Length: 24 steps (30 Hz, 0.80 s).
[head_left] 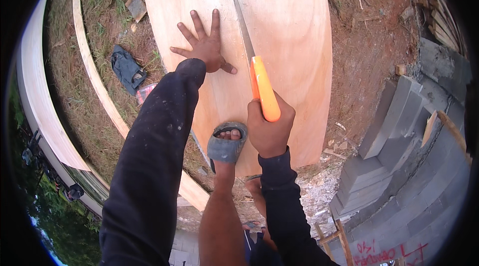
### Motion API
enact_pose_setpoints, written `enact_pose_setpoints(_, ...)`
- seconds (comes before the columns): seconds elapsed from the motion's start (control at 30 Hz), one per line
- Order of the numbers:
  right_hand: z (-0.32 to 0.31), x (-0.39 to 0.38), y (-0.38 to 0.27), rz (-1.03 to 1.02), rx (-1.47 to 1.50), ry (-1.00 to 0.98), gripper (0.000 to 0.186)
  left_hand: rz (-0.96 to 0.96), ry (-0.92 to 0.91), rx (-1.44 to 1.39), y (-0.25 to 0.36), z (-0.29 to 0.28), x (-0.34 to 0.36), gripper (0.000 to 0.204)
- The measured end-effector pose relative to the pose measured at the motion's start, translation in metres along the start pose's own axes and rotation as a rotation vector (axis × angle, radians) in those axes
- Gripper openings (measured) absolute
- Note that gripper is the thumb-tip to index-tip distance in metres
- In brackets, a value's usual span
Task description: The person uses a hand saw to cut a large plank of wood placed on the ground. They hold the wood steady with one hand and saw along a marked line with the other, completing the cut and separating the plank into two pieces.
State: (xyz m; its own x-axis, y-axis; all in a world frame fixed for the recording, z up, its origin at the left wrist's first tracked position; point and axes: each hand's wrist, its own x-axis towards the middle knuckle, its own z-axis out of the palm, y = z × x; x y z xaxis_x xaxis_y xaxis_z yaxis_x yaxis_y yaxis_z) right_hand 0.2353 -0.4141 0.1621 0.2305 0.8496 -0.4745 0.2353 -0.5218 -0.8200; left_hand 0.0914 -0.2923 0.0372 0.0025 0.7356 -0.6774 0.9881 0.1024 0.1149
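Observation:
My right hand (272, 124) is wrapped round the orange and yellow handle of a handsaw (264, 89). The saw's thin grey blade runs up and slightly left from the handle, along a lengthwise cut in a pale plywood sheet (294, 26). My left hand (206, 46) lies flat on the sheet with fingers spread, left of the blade and holding nothing. Near the sheet's lower edge, my foot in a grey slide sandal (227, 142) rests on the wood. The blade's far end meets the top of the picture.
Grey blocks (384, 151) are stacked at the right beside a block wall. Long timber strips (100, 81) curve along the left. A dark cloth-like item (127, 69) and a small board piece (135, 7) lie on the grass. Wood scraps (444, 26) pile at the far right.

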Motion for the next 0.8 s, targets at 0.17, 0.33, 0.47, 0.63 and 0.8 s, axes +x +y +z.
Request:
enact_pose_setpoints(0.17, -0.013, -0.059, -0.001, -0.104, -0.052, 0.046, 0.056, -0.013, -0.020, 0.019, -0.002, -0.001, -0.001, 0.167)
enact_pose_setpoints(0.33, 0.012, 0.018, 0.004, -0.045, 0.025, 0.076, 0.052, -0.014, -0.034, -0.002, 0.004, -0.003, -0.002, 0.163)
enact_pose_setpoints(0.47, -0.003, -0.057, 0.027, -0.136, 0.026, 0.129, 0.052, -0.008, -0.040, 0.012, 0.001, 0.001, -0.004, 0.165)
enact_pose_setpoints(0.63, 0.021, 0.031, 0.004, -0.051, 0.046, 0.084, 0.052, -0.006, 0.010, 0.036, 0.000, -0.003, 0.004, 0.165)
enact_pose_setpoints(0.8, 0.007, -0.032, 0.024, -0.059, 0.039, 0.071, 0.054, -0.010, -0.001, 0.005, -0.009, 0.005, -0.001, 0.166)
